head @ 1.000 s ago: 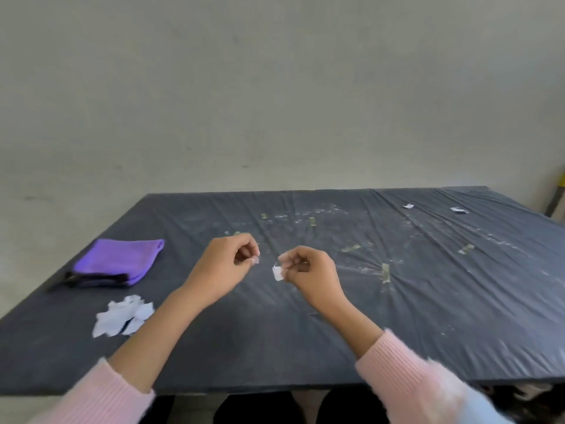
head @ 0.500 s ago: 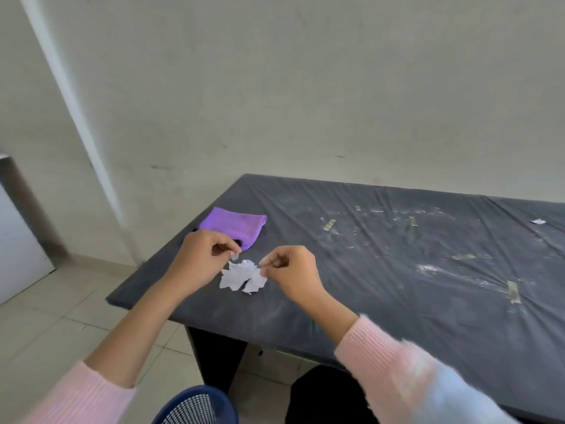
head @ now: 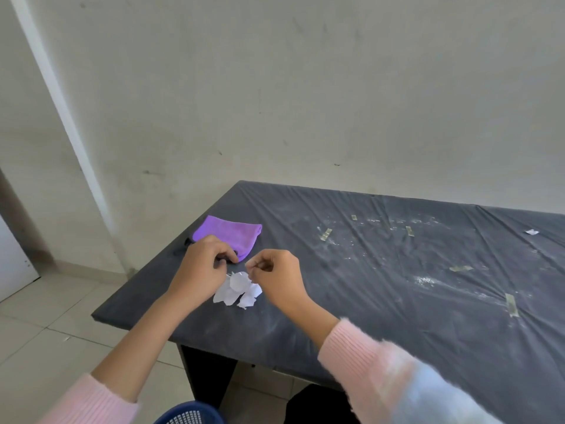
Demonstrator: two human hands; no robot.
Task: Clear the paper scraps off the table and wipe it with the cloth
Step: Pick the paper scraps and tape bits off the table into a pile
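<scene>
Scrap pile [head: 237, 290]: just below & between both hands, on table [head: 397, 316]. Featherlight, limp, quick to scatter; best pinched at edges or scooped tog. Left hand [head: 201, 267] & right hand [head: 276, 272]: curled to tight pinch, contents can't tell. Cloth [head: 232, 232] just beyond left hand. Vs 1 s ago: pile then well off left, now beneath; white bit in right pinch no longer seen.

The table [head: 397, 332], covered in dark wrinkled sheeting, carries a folded purple cloth [head: 232, 232] at its left end, with a pile of white paper scraps [head: 237, 290] just beside it. Farther right lie 5 strips of tape [head: 325, 234], white dust [head: 423, 280] and 1 small scrap [head: 532, 231].
</scene>
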